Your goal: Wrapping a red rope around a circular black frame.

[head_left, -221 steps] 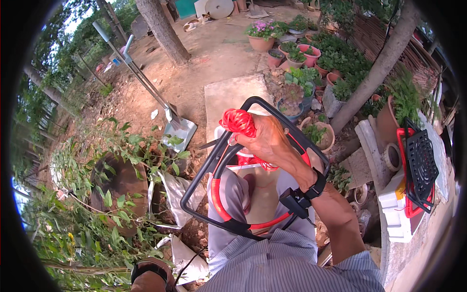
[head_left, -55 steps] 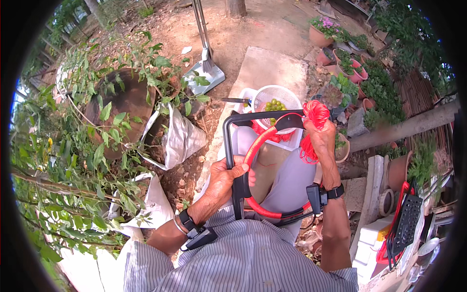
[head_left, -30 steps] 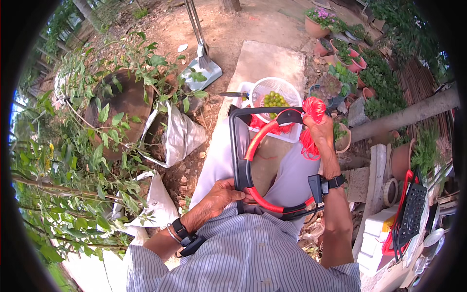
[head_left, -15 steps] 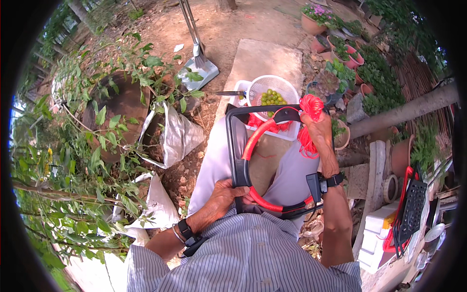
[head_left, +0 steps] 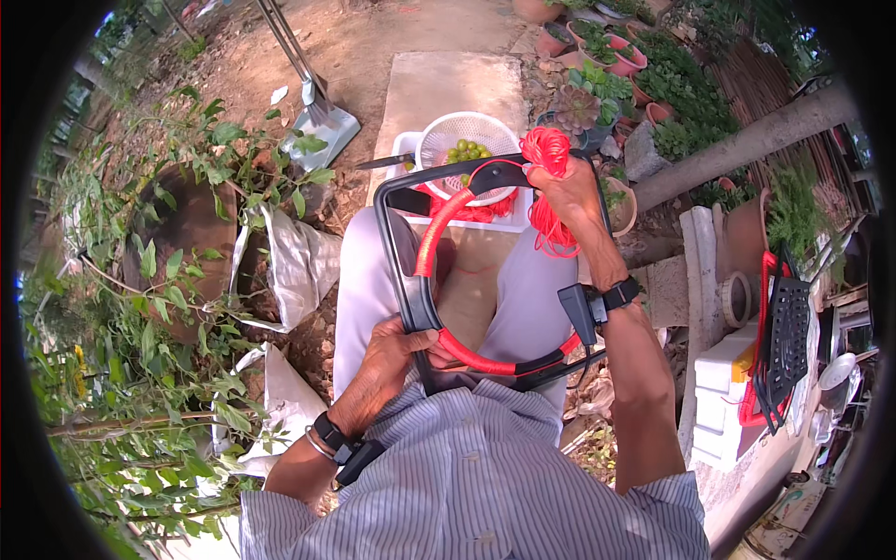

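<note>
A black rounded frame [head_left: 393, 252] with a curved inner rim stands tilted over my lap. Red cord is wound tightly round stretches of that rim [head_left: 430, 245], leaving black gaps between. My left hand [head_left: 385, 362] is closed on the frame's near left side, thumb on top, some fingers hidden behind it. At the far right corner, my right hand [head_left: 571, 198] is closed round a bundle of red cord [head_left: 546, 149], whose loose loops hang below the palm. One thin strand runs from the bundle to the frame's far side. Beyond stands a white tray [head_left: 525, 207] with red cord in it.
A white colander [head_left: 431, 140] with green fruit [head_left: 469, 149] sits on the tray, beside a dark pointed blade [head_left: 385, 161]. Left are a dustpan [head_left: 338, 133], white sacks [head_left: 308, 250] and leafy plants. Right are potted plants, a log [head_left: 747, 145] and a white box [head_left: 719, 425].
The whole view has shifted, so the surroundings appear further left. My hands keep their holds on the frame and the cord; the frame sits slightly more tilted in the picture.
</note>
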